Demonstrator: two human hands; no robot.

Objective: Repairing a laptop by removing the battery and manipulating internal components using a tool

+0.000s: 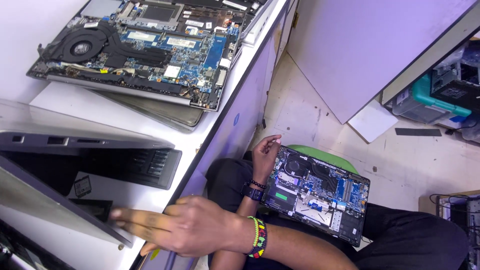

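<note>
Head view: right hand (190, 227) at desk edge (220, 125); left hand (265, 155) grips opened laptop (320, 195).

My right hand (195, 225) lies flat on the near edge of the white table (210, 125), just beside the half-open grey laptop (75, 145) at my left. Behind that, an opened laptop with its blue circuit board bared (145, 50) rests on a grey cover. To the table's right, on my lap, sits a second black open-backed laptop (320, 195), my left hand (264, 157) gripping its left edge.
</note>
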